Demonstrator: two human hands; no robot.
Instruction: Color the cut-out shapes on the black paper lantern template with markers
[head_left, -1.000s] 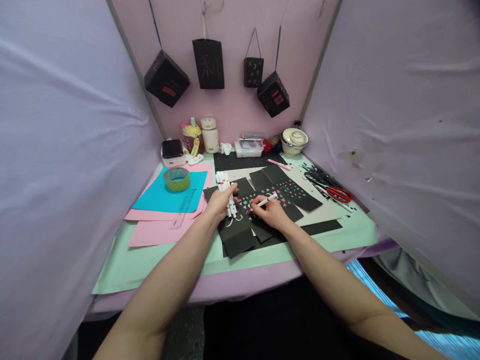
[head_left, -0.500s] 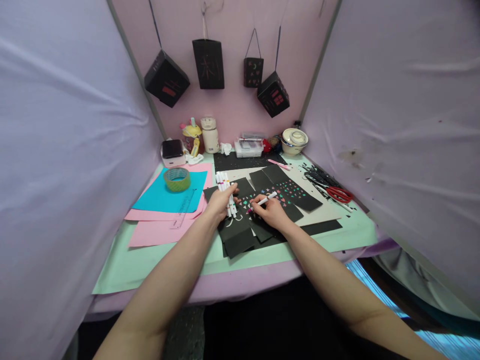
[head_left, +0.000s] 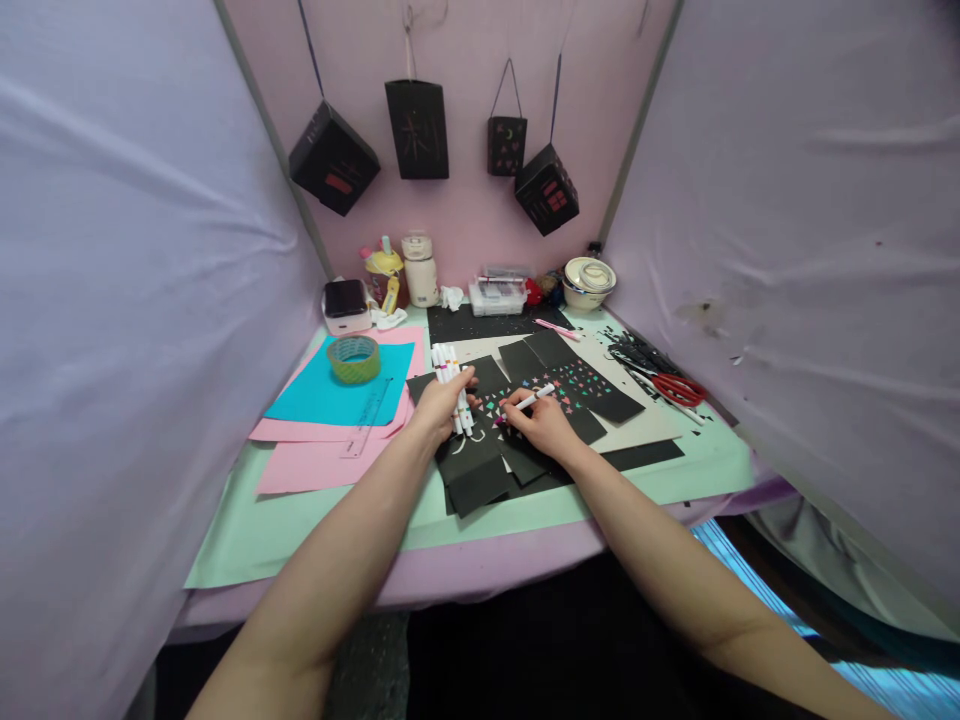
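Observation:
A bundle of several white markers (head_left: 450, 372) is in my left hand (head_left: 441, 404), its fingers closed round them. That hand rests over the left part of a black paper piece (head_left: 474, 484). My right hand (head_left: 545, 424) pinches one white marker (head_left: 537, 395), its purple tip pointing down at the black paper. Small cut-out shapes dot the paper, some white, others green, pink and blue. Two curved white marks (head_left: 470, 440) show just below the left hand. More black pieces (head_left: 619, 398) overlap on a pale board (head_left: 660, 432).
On the left, blue paper (head_left: 300, 394) and pink sheets (head_left: 300, 470) carry a tape roll (head_left: 354, 360) and a clear ruler (head_left: 367, 420). Red-handled scissors (head_left: 678, 388) lie right among black scraps. Bottles, a plastic box (head_left: 498, 295) and a bowl (head_left: 589, 282) line the back; black boxes (head_left: 334, 158) hang above.

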